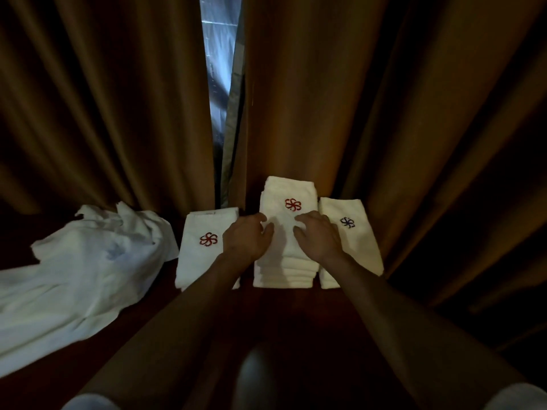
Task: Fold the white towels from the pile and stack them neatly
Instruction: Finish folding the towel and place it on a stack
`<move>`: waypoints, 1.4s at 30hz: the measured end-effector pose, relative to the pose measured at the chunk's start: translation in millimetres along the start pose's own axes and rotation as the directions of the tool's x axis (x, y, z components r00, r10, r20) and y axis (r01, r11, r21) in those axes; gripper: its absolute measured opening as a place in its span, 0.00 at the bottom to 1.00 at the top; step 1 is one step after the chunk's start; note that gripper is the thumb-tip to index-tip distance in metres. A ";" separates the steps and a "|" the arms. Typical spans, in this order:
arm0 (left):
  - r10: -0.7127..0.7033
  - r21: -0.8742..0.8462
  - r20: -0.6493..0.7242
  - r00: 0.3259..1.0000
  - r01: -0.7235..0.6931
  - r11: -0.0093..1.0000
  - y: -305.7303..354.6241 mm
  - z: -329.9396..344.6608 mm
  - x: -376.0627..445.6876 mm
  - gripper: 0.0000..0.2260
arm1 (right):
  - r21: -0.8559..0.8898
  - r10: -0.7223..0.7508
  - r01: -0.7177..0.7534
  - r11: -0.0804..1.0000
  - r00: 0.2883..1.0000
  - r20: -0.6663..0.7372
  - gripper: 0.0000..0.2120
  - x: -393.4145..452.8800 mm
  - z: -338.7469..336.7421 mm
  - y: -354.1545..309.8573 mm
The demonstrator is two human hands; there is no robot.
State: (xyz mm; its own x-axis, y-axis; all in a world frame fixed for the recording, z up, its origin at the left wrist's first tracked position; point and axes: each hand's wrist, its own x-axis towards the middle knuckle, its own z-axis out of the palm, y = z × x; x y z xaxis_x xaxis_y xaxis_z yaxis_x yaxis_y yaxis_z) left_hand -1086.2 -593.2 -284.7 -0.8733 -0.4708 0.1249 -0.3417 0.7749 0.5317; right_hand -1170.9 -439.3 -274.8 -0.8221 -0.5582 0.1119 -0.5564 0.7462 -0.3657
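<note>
Towels in the middle stack (285,232) sit under both of my hands: my left hand (247,238) rests on the stack's left side with fingers loosely bent against the top cloth, and my right hand (318,236) lies on its right side, fingers spread and pressing down, holding nothing. That top towel is white, folded to a narrow rectangle, with a red pinwheel emblem (293,204) showing just beyond my fingertips; several folded layers show at the near end.

A lower stack (204,253) with a red emblem sits just left, partly under my left wrist. Another (353,241), with a dark blue emblem, touches the middle stack on its right. All three line the far edge of the dark counter (281,303), against brown curtains (384,113).

Unfolded white towels (80,273) lie heaped toward the left edge, near the left stack. Bare counter lies between the stacks and me.
</note>
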 end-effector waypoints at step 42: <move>-0.489 -0.083 -0.036 0.871 0.485 0.870 -375.1 -136.3 -115.7 0.31 | 0.067 0.048 -0.079 0.995 0.926 0.375 0.21 8.8 224.3 -346.9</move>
State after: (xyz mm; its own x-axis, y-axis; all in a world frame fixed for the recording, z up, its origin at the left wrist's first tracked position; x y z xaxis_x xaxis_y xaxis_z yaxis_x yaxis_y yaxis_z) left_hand -809.7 -886.9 -384.5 -0.5812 -0.8047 -0.1211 -0.6926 0.4110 0.5928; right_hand -958.1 -784.5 -354.2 -0.7428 -0.6168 -0.2605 -0.4804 0.7620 -0.4343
